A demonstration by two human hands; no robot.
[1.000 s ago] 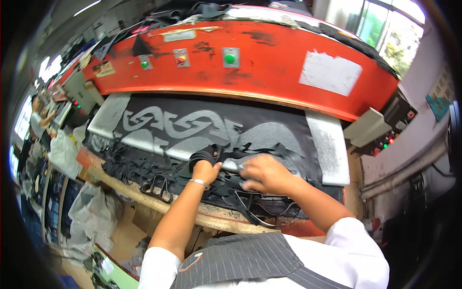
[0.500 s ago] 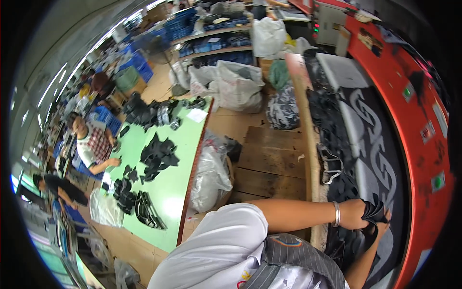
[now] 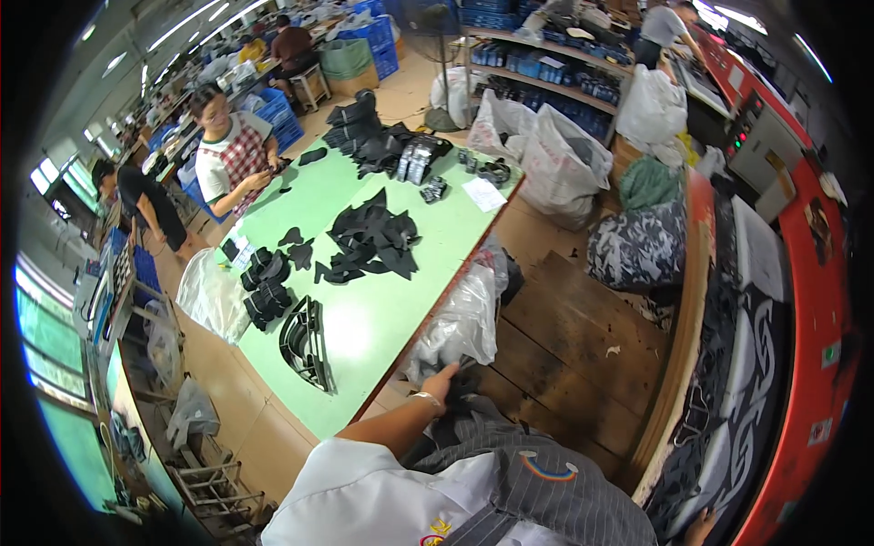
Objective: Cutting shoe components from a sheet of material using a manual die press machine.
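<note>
My left hand [image 3: 440,386], with a bracelet at its wrist, reaches low beside the clear plastic bag [image 3: 462,326] at the table's near right edge. Its fingers look closed on dark fabric pieces [image 3: 467,363], partly hidden by the hand. Far to the lower right, my right hand [image 3: 699,528] is by the edge of the patterned dark cloth [image 3: 745,428] on the red machine; most of it is cut off and its fingers do not show clearly. Loose black scraps [image 3: 669,482] lie along the machine's near edge.
A green table [image 3: 364,314] bears a pile of black cut pieces [image 3: 373,235], black bundles [image 3: 267,296] and a curved black frame [image 3: 305,344]. A person [image 3: 232,155] stands across it. White sacks [image 3: 564,164] and a patterned bundle [image 3: 637,244] stand behind the wooden boards [image 3: 574,337].
My view has swung left toward the table. My left hand has moved from the machine to beside the plastic bag, away from my right hand, which is now near the lower edge.
</note>
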